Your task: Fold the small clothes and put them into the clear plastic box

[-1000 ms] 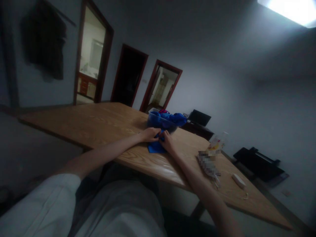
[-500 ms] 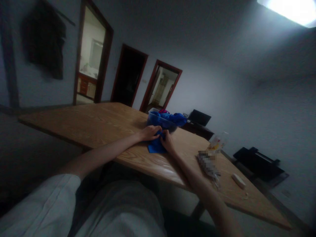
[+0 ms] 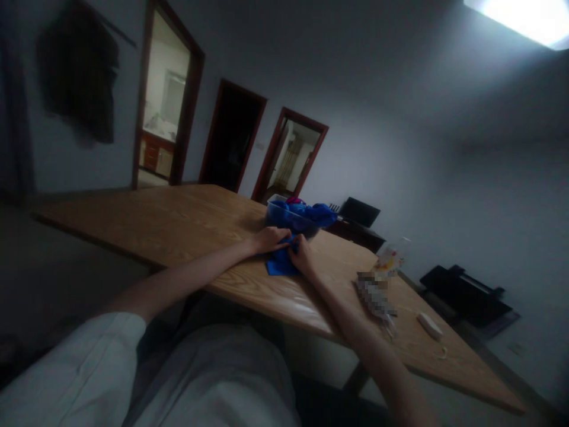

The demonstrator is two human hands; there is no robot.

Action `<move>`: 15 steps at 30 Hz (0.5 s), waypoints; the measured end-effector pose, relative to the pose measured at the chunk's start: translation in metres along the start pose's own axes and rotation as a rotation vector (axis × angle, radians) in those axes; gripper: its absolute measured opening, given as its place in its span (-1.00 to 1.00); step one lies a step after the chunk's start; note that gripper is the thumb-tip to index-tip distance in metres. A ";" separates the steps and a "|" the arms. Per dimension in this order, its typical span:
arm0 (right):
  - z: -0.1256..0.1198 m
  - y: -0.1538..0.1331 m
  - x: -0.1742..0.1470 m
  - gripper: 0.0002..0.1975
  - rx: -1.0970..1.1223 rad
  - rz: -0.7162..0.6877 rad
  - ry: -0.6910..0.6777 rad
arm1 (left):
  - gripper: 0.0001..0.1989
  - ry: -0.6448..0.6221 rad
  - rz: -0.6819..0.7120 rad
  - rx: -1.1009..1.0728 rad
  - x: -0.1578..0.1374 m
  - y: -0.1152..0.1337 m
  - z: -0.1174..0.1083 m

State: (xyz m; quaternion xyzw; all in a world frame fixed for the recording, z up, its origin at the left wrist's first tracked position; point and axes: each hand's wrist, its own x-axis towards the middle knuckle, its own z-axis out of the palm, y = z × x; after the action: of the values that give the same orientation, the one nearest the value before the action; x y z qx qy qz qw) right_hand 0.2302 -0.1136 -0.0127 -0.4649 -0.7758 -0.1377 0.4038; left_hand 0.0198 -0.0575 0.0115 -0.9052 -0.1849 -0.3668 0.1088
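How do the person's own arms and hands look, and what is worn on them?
The left hand and right hand wear no gloves. The left arm has a loose, pale, creased sleeve ending near the elbow; the right arm shows no sleeve. No watch is visible; I cannot tell about rings.

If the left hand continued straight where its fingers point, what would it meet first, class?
Probably the right hand, at the blue cloth; depth is unclear, so the left hand might meet the container instead.

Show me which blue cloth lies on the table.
The blue cloth the left hand and right hand hold; the other blue cloths are heaped in the bin.
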 end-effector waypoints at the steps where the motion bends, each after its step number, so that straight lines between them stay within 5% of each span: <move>1: -0.001 -0.001 0.000 -0.81 0.010 -0.006 -0.007 | -0.76 0.007 0.000 0.000 0.000 0.000 0.000; 15: 0.002 0.004 0.000 -0.68 0.022 0.043 0.061 | -0.74 0.039 -0.064 -0.110 0.002 0.011 -0.015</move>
State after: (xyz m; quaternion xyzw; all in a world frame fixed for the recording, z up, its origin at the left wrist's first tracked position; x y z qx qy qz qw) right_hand 0.2324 -0.1104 -0.0142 -0.4725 -0.7543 -0.1347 0.4353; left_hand 0.0157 -0.0720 0.0228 -0.8961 -0.1910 -0.3975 0.0507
